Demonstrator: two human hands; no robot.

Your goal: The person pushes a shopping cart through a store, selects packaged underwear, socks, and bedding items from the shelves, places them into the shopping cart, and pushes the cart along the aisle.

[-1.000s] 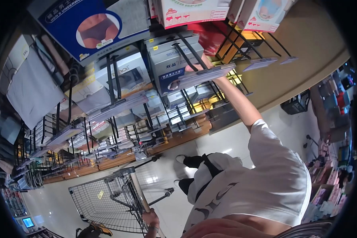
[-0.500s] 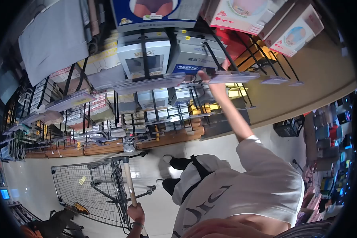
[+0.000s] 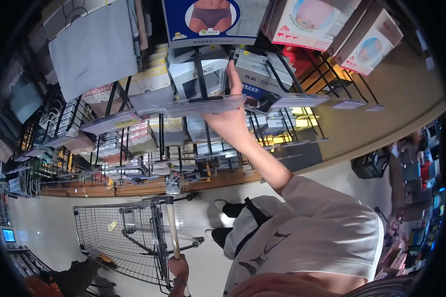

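Observation:
My right hand (image 3: 229, 119) reaches up to a shelf rack. An extended finger rises between a grey-white box with a window (image 3: 199, 79) and a grey box with a dark blue label (image 3: 260, 79). A clear price-label strip (image 3: 205, 106) partly covers this hand, hiding some of its fingers; no item shows in its grip. Low on the left, my left hand (image 3: 178, 268) is wrapped around the handle (image 3: 172, 227) of a wire shopping cart (image 3: 119, 242). A small yellow-orange item (image 3: 107, 260) lies in the cart.
Black display hooks (image 3: 201, 74) carry several boxes of underwear. Grey cloth (image 3: 95, 57) hangs at the upper left. A black basket (image 3: 370, 163) stands on the floor to the right. Beside the cart's lower left is a dark-clothed person (image 3: 72, 279).
My right hand has moved left along the rack, from the blue-labelled box to the gap beside the windowed box. My left hand still holds the cart handle. The view has shifted slightly.

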